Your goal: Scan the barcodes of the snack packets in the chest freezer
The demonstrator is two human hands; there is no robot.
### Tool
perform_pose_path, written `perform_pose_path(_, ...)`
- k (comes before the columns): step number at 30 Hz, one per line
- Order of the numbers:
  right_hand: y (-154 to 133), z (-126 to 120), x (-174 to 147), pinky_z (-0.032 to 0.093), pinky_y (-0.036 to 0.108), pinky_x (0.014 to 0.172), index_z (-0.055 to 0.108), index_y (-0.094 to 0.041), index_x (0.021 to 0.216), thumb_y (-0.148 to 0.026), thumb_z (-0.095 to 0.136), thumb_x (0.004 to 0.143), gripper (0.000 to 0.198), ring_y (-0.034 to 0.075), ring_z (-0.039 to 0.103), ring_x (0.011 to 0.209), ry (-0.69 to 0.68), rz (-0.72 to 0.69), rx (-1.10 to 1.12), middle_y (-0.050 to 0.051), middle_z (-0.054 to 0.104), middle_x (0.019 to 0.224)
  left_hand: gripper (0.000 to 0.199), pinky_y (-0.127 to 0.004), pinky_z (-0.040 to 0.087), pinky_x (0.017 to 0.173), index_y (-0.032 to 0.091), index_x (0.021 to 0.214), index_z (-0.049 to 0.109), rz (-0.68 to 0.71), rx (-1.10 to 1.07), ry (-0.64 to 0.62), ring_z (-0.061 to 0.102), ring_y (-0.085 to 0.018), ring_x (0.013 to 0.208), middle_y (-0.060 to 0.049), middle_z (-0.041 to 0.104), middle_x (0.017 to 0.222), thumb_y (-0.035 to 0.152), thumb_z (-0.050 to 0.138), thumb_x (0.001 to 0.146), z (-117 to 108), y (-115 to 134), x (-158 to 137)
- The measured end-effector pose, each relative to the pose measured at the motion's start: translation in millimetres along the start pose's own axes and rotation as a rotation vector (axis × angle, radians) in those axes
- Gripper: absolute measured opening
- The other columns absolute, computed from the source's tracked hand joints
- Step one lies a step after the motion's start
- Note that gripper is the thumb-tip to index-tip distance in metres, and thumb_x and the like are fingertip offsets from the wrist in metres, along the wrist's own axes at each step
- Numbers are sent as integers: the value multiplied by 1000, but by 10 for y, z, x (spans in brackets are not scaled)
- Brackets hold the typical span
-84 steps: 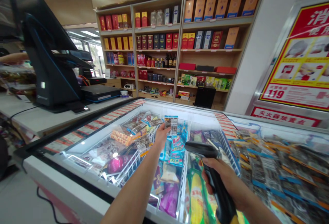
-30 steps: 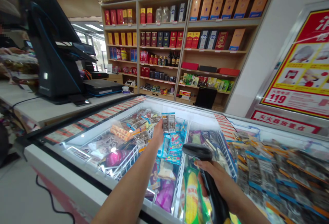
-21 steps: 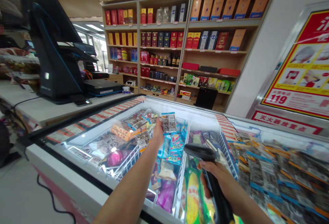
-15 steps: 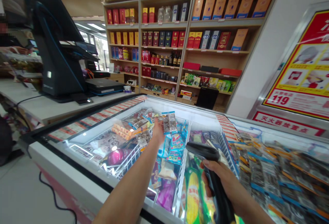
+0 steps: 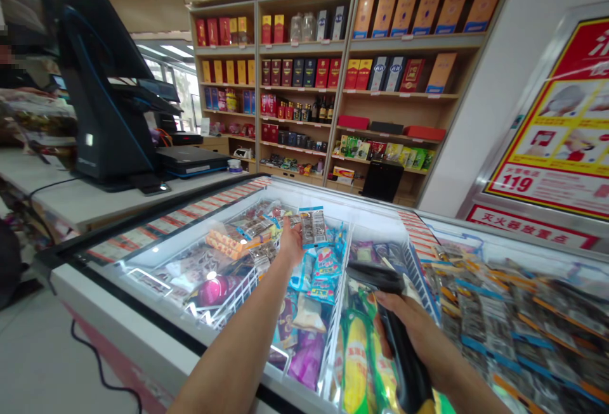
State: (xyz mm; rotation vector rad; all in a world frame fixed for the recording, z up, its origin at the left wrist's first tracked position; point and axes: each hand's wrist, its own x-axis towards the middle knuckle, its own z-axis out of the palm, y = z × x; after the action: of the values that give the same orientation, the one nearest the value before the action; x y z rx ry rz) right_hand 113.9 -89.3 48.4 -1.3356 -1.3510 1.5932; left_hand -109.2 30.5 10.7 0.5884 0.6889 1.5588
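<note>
The grip of the left hand [image 5: 291, 244] is pinched on a small clear-and-blue snack packet [image 5: 313, 227], held up over the open chest freezer [image 5: 143, 338]. The right hand [image 5: 419, 338] is wrapped tight around a black barcode scanner [image 5: 380, 281], aimed loosely toward the packet. Honestly, the packet is only held by one edge, so it could easily get dropped among the ice cream bags [image 5: 323, 271] in the wire baskets [image 5: 238, 297]. The glossy wrapper might glare too. A black till [image 5: 102, 90] is parked on the worktop [image 5: 71, 205], well apart.
</note>
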Motion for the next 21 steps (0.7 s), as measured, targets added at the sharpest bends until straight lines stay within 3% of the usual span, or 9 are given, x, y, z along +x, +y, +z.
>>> perform_pose_path(15, -84, -28, -99, 34, 19, 36, 51, -14, 51, -45, 46, 73, 39, 8, 44, 32, -5, -37, -60, 0, 49, 37, 65, -33, 47, 68, 15, 90, 60, -27, -21, -18, 61, -21, 78, -9, 66, 71, 66, 23, 73, 58, 32, -43)
perform_pose_path(21, -108, -85, -194, 35, 20, 38, 57, -12, 65, -47, 50, 71, 36, 9, 47, 36, 7, -65, -91, 1, 55, 45, 69, -35, 46, 70, 15, 89, 61, 8, 11, -25, 60, -23, 81, -10, 66, 77, 70, 25, 69, 38, 15, -6)
